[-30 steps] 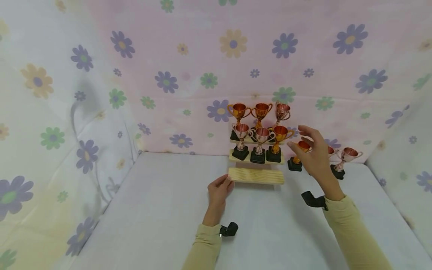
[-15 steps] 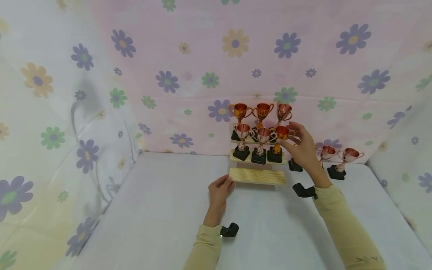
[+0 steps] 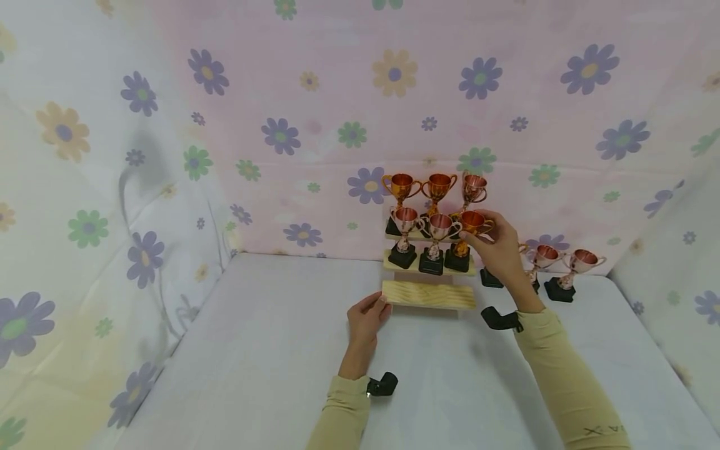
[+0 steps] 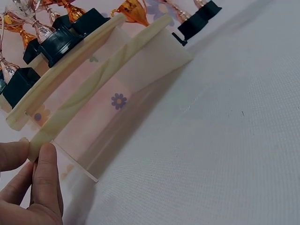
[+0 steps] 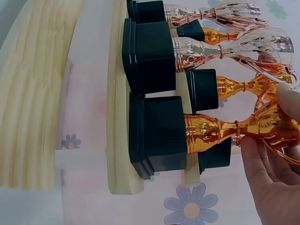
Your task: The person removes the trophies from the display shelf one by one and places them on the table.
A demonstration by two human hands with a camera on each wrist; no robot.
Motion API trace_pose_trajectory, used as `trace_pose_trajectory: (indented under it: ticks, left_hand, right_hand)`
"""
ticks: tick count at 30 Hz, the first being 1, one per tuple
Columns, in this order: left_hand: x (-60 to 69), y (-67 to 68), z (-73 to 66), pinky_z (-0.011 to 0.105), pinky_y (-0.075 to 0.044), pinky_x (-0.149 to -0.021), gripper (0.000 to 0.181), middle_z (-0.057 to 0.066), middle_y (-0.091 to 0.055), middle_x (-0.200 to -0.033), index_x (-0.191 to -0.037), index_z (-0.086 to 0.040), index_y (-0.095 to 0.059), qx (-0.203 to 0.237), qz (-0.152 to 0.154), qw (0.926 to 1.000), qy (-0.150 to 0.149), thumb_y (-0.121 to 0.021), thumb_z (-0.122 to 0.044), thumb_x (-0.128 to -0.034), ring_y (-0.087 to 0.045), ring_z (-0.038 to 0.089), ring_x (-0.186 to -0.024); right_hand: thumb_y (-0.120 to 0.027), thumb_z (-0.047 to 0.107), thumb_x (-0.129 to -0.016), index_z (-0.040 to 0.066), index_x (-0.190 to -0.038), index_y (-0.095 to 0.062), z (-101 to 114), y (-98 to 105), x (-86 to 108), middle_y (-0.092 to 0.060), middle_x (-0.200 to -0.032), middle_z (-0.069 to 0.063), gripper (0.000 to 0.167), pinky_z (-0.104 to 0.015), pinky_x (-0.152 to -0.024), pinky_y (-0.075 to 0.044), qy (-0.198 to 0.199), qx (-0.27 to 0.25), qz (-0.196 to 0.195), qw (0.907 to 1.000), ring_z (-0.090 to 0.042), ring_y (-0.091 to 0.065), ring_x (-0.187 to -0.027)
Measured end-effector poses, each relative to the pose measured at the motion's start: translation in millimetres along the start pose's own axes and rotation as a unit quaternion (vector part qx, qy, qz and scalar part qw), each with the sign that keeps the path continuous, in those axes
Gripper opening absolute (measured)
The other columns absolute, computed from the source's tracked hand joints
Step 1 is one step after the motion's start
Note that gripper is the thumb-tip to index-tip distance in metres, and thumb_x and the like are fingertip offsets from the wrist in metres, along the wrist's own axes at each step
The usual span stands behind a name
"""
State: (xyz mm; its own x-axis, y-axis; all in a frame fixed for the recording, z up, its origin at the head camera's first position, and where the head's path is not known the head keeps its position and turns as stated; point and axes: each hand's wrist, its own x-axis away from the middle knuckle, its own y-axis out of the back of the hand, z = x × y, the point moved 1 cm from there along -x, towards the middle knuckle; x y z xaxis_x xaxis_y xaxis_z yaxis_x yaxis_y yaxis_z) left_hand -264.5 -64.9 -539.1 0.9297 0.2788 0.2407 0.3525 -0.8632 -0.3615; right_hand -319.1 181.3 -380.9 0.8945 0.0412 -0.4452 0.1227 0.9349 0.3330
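Note:
My left hand (image 3: 364, 322) pinches the left end of the bottom wooden shelf (image 3: 429, 295) of a three-step stand, thumb above and fingers below in the left wrist view. My right hand (image 3: 499, 250) holds the cup of a gold trophy (image 5: 201, 133) whose black base is at the right end of the middle shelf (image 5: 123, 173). Beside it stand two rose-coloured trophies (image 3: 440, 226). Two gold trophies (image 3: 402, 184) and a rose one (image 3: 475, 187) occupy the top shelf behind, their bases partly hidden.
On the white table (image 3: 270, 350), right of the stand, are two rose trophies (image 3: 582, 259) and a third trophy, mostly hidden behind my right hand, its black base (image 3: 492, 278) showing. A flowered cloth (image 3: 315, 206) closes off the back and sides.
My right hand has moved left from above the trophies on the table to the gold trophy on the middle shelf and taken hold of its cup. The left hand stays put.

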Motion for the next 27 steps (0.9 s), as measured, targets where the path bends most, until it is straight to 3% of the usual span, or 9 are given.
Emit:
trace_pose_trajectory:
  ticks: [3,10,18,27]
  left_hand:
    - [1.8,-0.4,-1.4,0.026,-0.063,-0.08,0.028,0.014,-0.067,-0.102,-0.122,0.013,-0.065,-0.003,0.001,1.0,0.001,-0.066,0.002,-0.0965,-0.069,0.011,-0.08]
    - [4.3,-1.4,-2.8,0.027,-0.063,-0.082,0.028,0.015,-0.067,-0.104,-0.122,0.013,-0.065,-0.006,0.004,1.0,0.002,-0.066,0.001,-0.0967,-0.068,0.011,-0.081]
    - [0.6,-2.4,-1.3,0.025,-0.063,-0.079,0.027,0.014,-0.066,-0.1,-0.121,0.014,-0.065,0.004,-0.003,1.0,-0.002,-0.066,0.004,-0.0962,-0.068,0.011,-0.079]
    - [1.9,-1.8,-1.2,0.023,-0.062,-0.079,0.028,0.014,-0.065,-0.102,-0.123,0.015,-0.063,0.007,-0.006,0.9999,-0.006,-0.064,0.003,-0.0969,-0.067,0.011,-0.08]
  right_hand:
    - [-0.069,-0.003,-0.093,-0.014,-0.136,-0.049,2,2,1.8,-0.058,-0.121,-0.021,0.049,-0.004,-0.08,-0.051,0.005,-0.003,-0.01,0.9999,-0.003,-0.055,-0.091]
    - [-0.072,0.0,-0.093,-0.007,-0.139,-0.051,-21,8,-1.3,-0.058,-0.12,-0.009,0.05,-0.004,-0.08,-0.052,0.008,-0.01,-0.029,0.9995,-0.003,-0.056,-0.093]
    - [-0.071,-0.01,-0.089,-0.015,-0.132,-0.052,10,23,8.2,-0.059,-0.112,0.006,0.047,-0.006,-0.079,-0.053,0.057,-0.033,-0.057,0.9962,-0.003,-0.059,-0.09]
    - [-0.076,-0.009,-0.086,-0.004,-0.134,-0.059,-3,52,20.3,-0.064,-0.115,0.014,0.052,-0.008,-0.084,-0.055,0.085,-0.009,-0.118,0.9894,-0.002,-0.064,-0.092]
